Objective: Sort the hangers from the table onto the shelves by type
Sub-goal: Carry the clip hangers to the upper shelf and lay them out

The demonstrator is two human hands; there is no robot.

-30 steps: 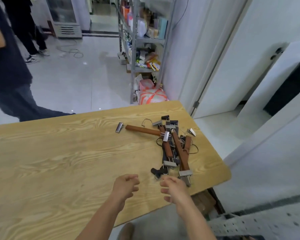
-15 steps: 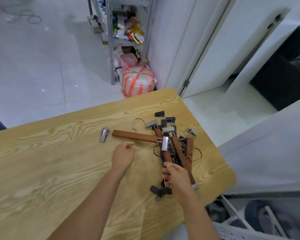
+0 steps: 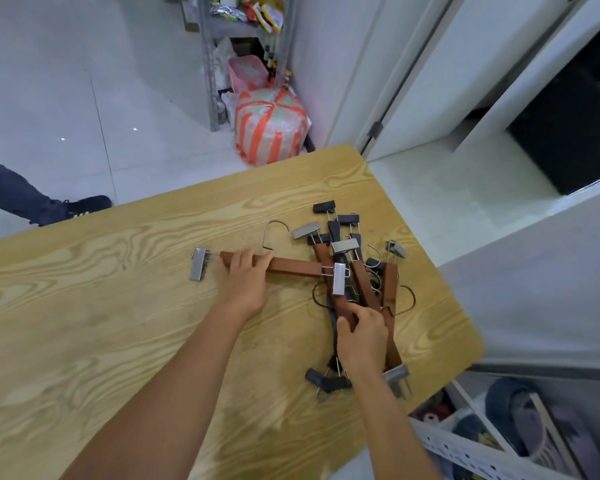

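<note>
Left hand (image 3: 245, 284) has its fingers curled over the red-brown bar of the crosswise hanger (image 3: 291, 266), gripping near the middle. Right hand (image 3: 362, 337) is wrapped round the lower stretch of a second wooden hanger (image 3: 343, 306), thumb on top, right inside the pile (image 3: 364, 289).

Look at these hangers: a square wooden bar, a wire hook rising from the middle and a steel clip at each end. One steel clip (image 3: 199, 264) sits just left of the left hand, and its twin overlaps the pile between the two hands.

The count is four wooden bars, one under the left hand and three fanned ahead of the right. Six steel clips are in sight. Black clip hangers are tangled beneath, at least five black clips showing, but how many hangers I cannot tell.

The table (image 3: 118, 323) ends just right of the pile. Its rounded corner lies close behind the right wrist, with a clip near that edge. Left of the left hand, a wide stretch of wood grain runs off. Far ahead stand a metal shelf unit (image 3: 210, 64) and a tape-wrapped bundle (image 3: 271, 133).
</note>
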